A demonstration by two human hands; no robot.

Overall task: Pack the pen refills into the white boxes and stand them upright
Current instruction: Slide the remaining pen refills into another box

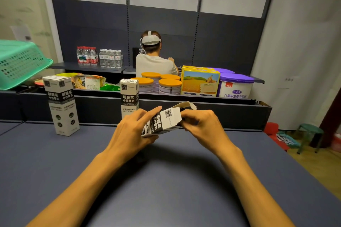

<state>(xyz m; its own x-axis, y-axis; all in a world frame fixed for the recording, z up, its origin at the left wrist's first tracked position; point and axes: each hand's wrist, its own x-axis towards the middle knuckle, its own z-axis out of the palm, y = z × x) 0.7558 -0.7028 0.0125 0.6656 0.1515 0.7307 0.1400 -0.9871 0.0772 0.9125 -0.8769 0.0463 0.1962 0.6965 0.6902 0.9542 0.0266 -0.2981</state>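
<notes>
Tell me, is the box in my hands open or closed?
Open: the held box's top flap is lifted at its right end.

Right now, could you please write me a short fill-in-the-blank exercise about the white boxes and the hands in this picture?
1. The left hand and right hand hold a tilted white cardboard refill box whose top flap is ____.
2. ____ other white refill boxes stand upright on the dark grey table: left box, middle box.
3. The mesh plastic basket at far left is ____.

Missing words: open; Two; green
</notes>
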